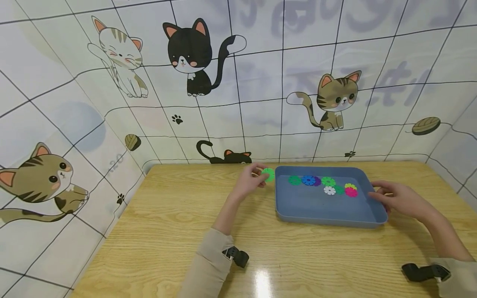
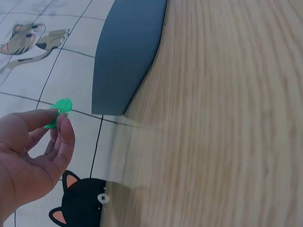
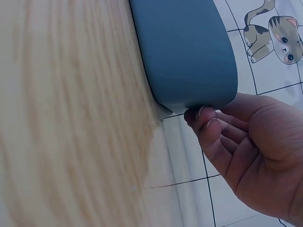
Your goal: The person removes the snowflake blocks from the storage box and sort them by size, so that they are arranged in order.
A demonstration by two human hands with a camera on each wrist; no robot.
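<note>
My left hand [image 1: 249,182] pinches a bright green notched plastic disc [image 1: 268,174] between thumb and fingers, just left of the blue-grey tray [image 1: 320,210]. In the left wrist view the green disc [image 2: 63,105] stands out past the fingertips. My right hand [image 1: 404,200] holds the tray's right wall, its thumb at the rim; in the right wrist view the curled fingers lie against the outside of the wall [image 3: 194,61]. Inside the tray lie several similar discs: a blue disc [image 1: 307,180], a white disc [image 1: 329,190], a pink disc [image 1: 351,191], and green, purple and yellow ones, some overlapping.
The tray rests on a wood-grain table [image 1: 167,231], towards its back edge. Behind and beside the table stands a white wall covering [image 1: 261,82] with grid lines and cartoon cats. Black wrist cameras sit on both sleeves.
</note>
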